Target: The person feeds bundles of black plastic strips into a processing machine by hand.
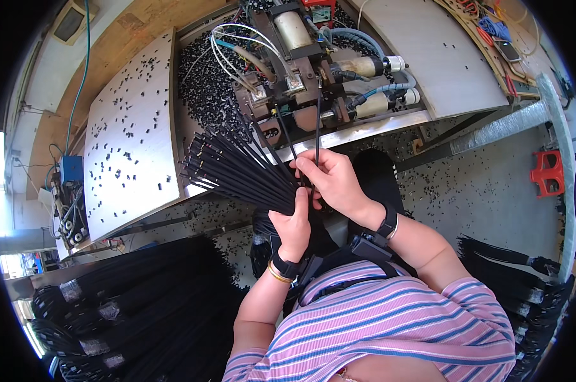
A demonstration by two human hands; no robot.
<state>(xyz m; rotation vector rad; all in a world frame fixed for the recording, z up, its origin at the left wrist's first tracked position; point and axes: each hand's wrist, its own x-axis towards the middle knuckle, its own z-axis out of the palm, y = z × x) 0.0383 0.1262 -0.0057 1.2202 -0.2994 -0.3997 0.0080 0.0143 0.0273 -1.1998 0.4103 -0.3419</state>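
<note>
My left hand (pixel 291 228) is closed round a thick bundle of thin black cables (pixel 240 170), whose loose ends fan out to the left in front of the machine. Just beside it, my right hand (pixel 334 183) pinches black cables (pixel 318 127) between thumb and fingers. Two of these run up from the hands to the clamping blocks of a metal bench machine (pixel 294 79). Whether their tips sit inside the blocks or only touch them, I cannot tell. Some of my right fingertips are hidden behind the cables.
Small black offcuts lie round the machine, on the pale left panel (pixel 128 143) and over the floor. Large black cable bundles (pixel 148 305) are stacked at lower left, more (pixel 523 286) at right. A wrapped metal bar (pixel 501 127) and a red stool (pixel 547 174) stand at right.
</note>
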